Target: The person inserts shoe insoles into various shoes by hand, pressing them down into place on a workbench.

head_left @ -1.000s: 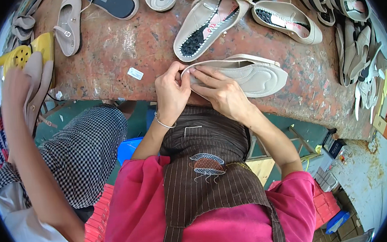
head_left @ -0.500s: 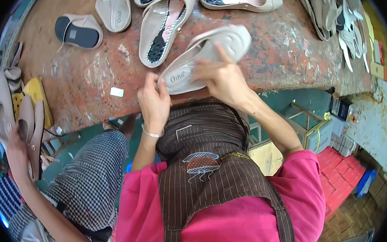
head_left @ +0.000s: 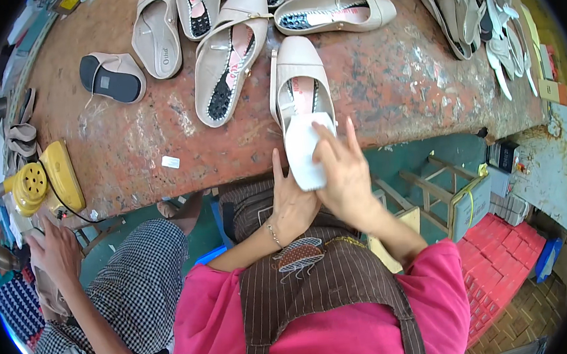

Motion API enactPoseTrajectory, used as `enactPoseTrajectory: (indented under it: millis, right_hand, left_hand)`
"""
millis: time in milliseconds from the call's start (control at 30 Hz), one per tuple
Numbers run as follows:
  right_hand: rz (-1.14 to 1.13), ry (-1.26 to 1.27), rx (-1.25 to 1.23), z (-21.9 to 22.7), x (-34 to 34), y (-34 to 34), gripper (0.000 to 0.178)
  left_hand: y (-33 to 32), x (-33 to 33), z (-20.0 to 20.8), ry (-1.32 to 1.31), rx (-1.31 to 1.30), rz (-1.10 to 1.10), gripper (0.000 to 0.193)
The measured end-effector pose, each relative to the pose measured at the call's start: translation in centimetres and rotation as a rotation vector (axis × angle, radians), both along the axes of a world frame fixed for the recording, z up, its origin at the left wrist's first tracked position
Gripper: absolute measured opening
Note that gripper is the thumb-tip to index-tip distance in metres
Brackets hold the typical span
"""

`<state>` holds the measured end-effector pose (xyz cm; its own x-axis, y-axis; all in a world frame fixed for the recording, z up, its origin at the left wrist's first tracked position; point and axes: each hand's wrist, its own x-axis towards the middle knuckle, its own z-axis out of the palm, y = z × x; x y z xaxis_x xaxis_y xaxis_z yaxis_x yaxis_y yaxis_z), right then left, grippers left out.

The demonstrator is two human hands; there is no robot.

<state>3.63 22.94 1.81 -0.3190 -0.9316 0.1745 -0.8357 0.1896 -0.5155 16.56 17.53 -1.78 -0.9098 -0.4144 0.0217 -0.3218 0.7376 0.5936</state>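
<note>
A beige slip-on shoe (head_left: 299,62) lies toward the front edge of the table, its toe pointing away from me and its inside showing a pink and black dotted base. Over its heel end is a white insole-shaped piece (head_left: 307,158), blank on the side facing up. My right hand (head_left: 344,172) grips that piece by its right side, with one finger raised. My left hand (head_left: 294,206) is closed around the heel end beneath it, one finger sticking up; the white piece partly hides this grip.
Several beige shoes, including a strapped shoe (head_left: 231,61) and an insole-lined shoe (head_left: 157,37), lie farther back. More shoes and white strips (head_left: 506,46) are piled right. A yellow lamp (head_left: 31,187) stands left. A co-worker's hand (head_left: 56,248) is beside a beige shoe (head_left: 49,288).
The held shoe has turned from pointing right to pointing away. The printed insole seen inside it no longer shows; a white piece is in my right hand. The co-worker's hand has moved nearer.
</note>
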Motion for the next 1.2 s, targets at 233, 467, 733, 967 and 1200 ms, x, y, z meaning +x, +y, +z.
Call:
enactPoseTrajectory:
  millis: [233,467,733,967,1200]
  right_hand:
    - [-0.034,0.135,0.054,-3.5,-2.7,-5.7,0.057]
    - [-0.048,0.323,0.269,-1.7,-0.4,-5.1,0.063]
    - [-0.202,0.404,0.128,-5.4,-1.2,-7.1,0.050]
    - [-0.100,0.435,0.180,-3.7,-1.5,-8.6,0.047]
    - [-0.076,0.446,0.259,-3.4,-0.4,-6.8,0.061]
  left_hand:
    - [0.6,-0.5,-2.0,-0.147,-0.136,0.019,0.051]
    - [0.5,-0.2,-1.9,-0.070,-0.040,0.018,0.056]
    - [0.3,-0.2,-2.2,-0.154,-0.112,-0.036,0.050]
    - [0.2,-0.5,-1.7,-0.120,-0.106,-0.001,0.044]
    - [0.3,-0.4,-2.2,0.127,-0.047,0.077,0.043]
